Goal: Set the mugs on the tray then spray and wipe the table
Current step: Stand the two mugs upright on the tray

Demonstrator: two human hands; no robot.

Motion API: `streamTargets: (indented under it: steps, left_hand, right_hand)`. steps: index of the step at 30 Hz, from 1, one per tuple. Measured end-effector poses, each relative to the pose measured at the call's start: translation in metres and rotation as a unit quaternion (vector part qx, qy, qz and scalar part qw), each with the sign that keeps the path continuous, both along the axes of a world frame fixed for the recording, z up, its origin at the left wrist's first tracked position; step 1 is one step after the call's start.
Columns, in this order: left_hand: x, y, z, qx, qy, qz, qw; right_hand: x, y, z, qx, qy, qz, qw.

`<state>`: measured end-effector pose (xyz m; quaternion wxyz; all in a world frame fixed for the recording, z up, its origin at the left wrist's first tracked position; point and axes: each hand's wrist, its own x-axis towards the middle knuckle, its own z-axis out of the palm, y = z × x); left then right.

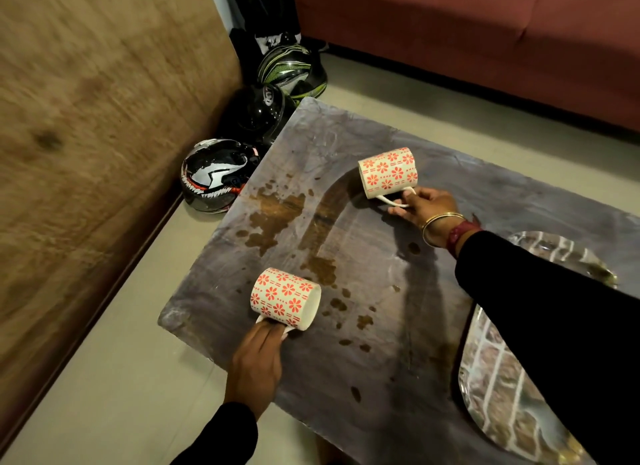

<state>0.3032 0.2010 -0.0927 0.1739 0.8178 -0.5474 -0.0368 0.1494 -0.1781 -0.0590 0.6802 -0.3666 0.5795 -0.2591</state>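
Left hand (254, 357) grips the near mug (284, 298) by its handle, right hand (424, 208) the far mug (388, 173); both tipped, probably bound for the tray (498, 388).

Between the near mug (284, 298), hooked on the fingers of my left hand (256, 359), and the far mug (388, 173) in my right hand (426, 206), the desk (374, 371) lies open, though brown spill patches (277, 211) spread across that stretch. My right sleeve (540, 312) crosses above the tray (498, 388) at the desk's right side and covers its middle. Three helmets (216, 175) crowd the floor by the far left corner. A floor strip (450, 118) runs open toward the sofa (485, 31).
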Motion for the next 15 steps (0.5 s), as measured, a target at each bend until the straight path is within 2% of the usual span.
streamTargets:
  steps: [6, 12, 15]
  left_hand:
    - [-0.021, -0.031, 0.025, -0.107, 0.080, -0.012, 0.991]
    - [-0.100, -0.081, 0.078, -0.116, 0.286, -0.013, 0.951]
    - [-0.149, -0.093, 0.081, -0.089, 0.400, -0.015, 0.912]
  right_hand:
    - [-0.040, 0.012, -0.001, -0.097, 0.024, -0.008, 0.995]
    - [-0.152, 0.023, 0.023, -0.218, 0.085, 0.012, 0.972]
    - [-0.215, 0.031, 0.037, -0.284, 0.180, 0.008, 0.942]
